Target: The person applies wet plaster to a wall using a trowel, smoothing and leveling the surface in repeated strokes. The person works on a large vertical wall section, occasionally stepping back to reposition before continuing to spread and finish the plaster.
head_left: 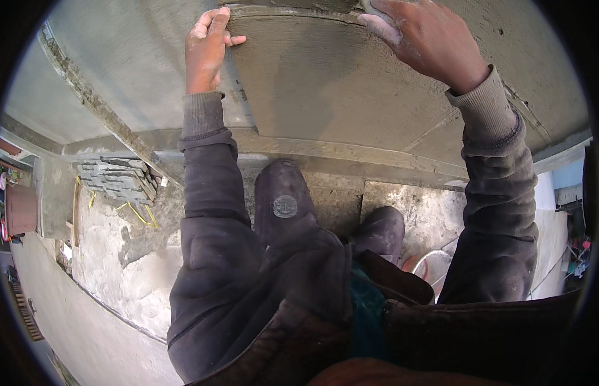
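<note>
My left hand (206, 53) is raised to the grey plastered wall (299, 90). Its thumb and fingertip pinch the left end of a thin, mortar-smeared strip (283, 11), while another finger sticks out. Over at the strip's right end, my right hand (431, 42) curls its fingers around something grey and dusty. Only a small part of that thing shows by the thumb, so I cannot make out its kind. Below the strip, the plaster looks damp and darker than the sections to the left. Both hands carry pale dust.
A long narrow batten (87, 96) slants down the wall at left. A stack of grey slabs (116, 179) lies on the rough floor, with a yellow strap (145, 217) beside it. A round-rimmed bucket (434, 262) stands beneath my right arm. My shoes (283, 199) are near the wall's base.
</note>
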### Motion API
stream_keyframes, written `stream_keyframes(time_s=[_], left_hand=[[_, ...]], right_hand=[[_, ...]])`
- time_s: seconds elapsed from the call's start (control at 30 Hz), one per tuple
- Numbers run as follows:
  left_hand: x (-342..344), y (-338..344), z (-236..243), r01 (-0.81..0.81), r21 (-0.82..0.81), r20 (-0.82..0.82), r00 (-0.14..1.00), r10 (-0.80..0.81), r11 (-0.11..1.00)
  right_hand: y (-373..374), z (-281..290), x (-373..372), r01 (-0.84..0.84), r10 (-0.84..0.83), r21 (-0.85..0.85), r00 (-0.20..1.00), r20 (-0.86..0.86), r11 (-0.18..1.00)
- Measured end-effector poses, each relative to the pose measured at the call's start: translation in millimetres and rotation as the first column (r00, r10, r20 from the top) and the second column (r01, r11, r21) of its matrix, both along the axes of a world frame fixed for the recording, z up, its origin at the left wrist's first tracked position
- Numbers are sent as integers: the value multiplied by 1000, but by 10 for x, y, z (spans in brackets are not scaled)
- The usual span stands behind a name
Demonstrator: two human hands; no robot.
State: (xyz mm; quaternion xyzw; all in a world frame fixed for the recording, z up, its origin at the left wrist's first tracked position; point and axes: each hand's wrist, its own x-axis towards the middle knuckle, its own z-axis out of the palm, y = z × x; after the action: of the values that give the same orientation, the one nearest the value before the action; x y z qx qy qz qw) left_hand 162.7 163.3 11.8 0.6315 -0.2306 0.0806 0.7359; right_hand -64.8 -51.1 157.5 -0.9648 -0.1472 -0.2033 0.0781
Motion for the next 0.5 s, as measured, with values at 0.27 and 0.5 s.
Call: stream_keyframes(time_s=[0.27,0.5], left_hand=[[-52,12,31,-19,16,-22,1000,20,1000],[-95,-5,69,-35,-39,-12,999,35,999]], right_hand=[[-252,-4,-265,64,-64,-52,998,-8,997],[-591,-272,-398,-110,74,569,994,86,815]])
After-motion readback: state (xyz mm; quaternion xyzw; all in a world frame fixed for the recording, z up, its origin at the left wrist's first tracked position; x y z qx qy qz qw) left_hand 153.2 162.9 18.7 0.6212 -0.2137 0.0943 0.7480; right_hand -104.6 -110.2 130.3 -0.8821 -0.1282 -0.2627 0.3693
